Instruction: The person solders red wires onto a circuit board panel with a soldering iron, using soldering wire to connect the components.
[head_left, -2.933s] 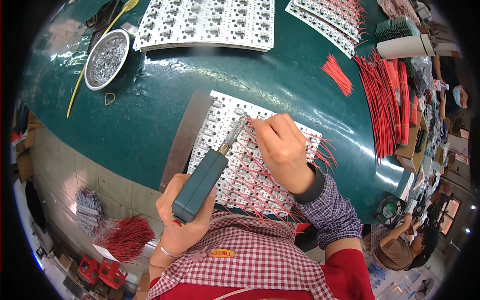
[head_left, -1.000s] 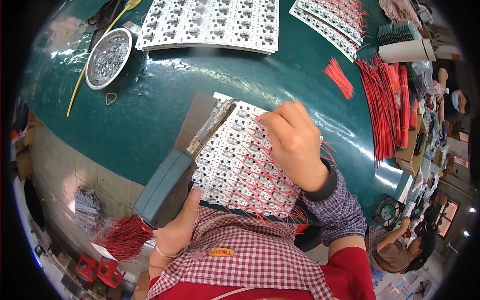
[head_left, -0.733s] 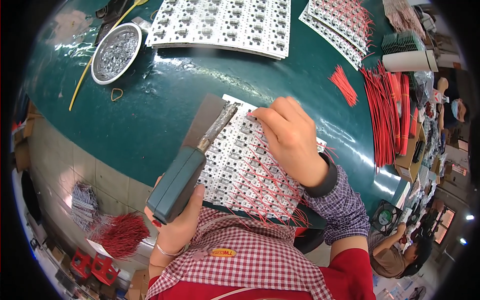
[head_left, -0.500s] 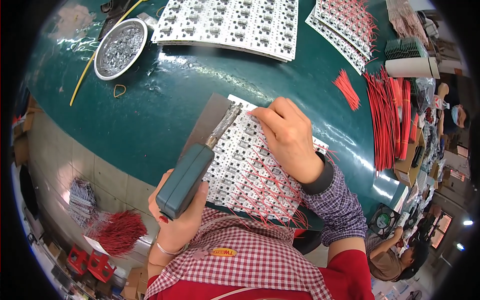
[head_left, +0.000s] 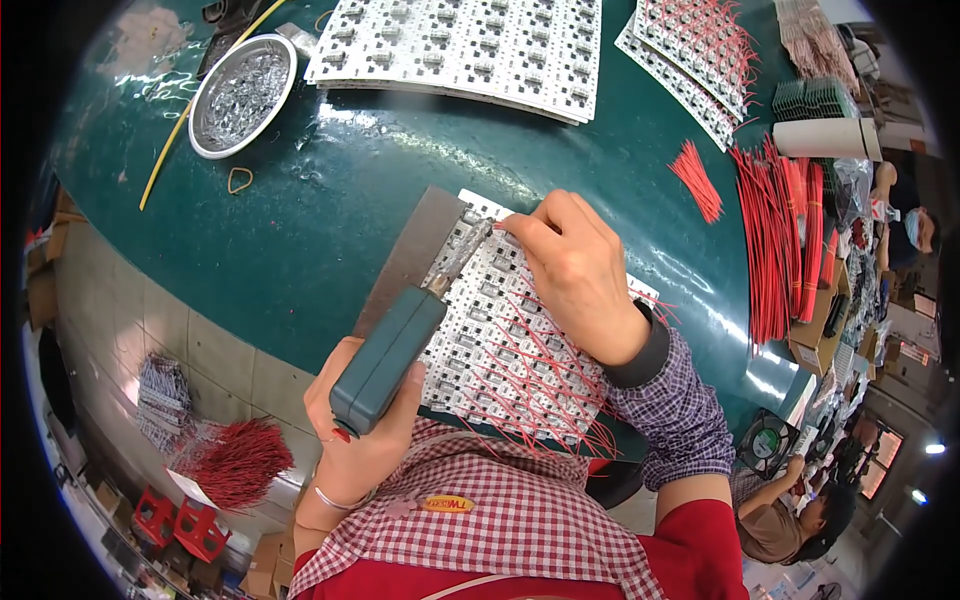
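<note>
A green soldering gun (head_left: pixel 388 358) is gripped in my left hand (head_left: pixel 365 450). Its metal tip rests near the top of a white circuit board panel (head_left: pixel 455 375), close to my right fingertips. My right hand (head_left: pixel 578 275) is closed in a pinch on a thin red wire (head_left: pixel 499 226), of which only a short end shows. Several red wires (head_left: pixel 530 385) stick out of the panel's lower and right parts. Under the panel's left side lies a flat brown plate (head_left: pixel 408 255).
A white bowl (head_left: pixel 202 138) of small metal pieces stands at the far left. Stacked panels (head_left: pixel 450 85) lie at the back, wired panels (head_left: pixel 690 95) behind right. Red wire bundles (head_left: pixel 765 245) line the right side. A coworker (head_left: pixel 790 520) sits at lower right.
My left hand has moved the soldering gun slightly to the right, so its tip is nearer the pinched red wire. My right hand has barely moved.
</note>
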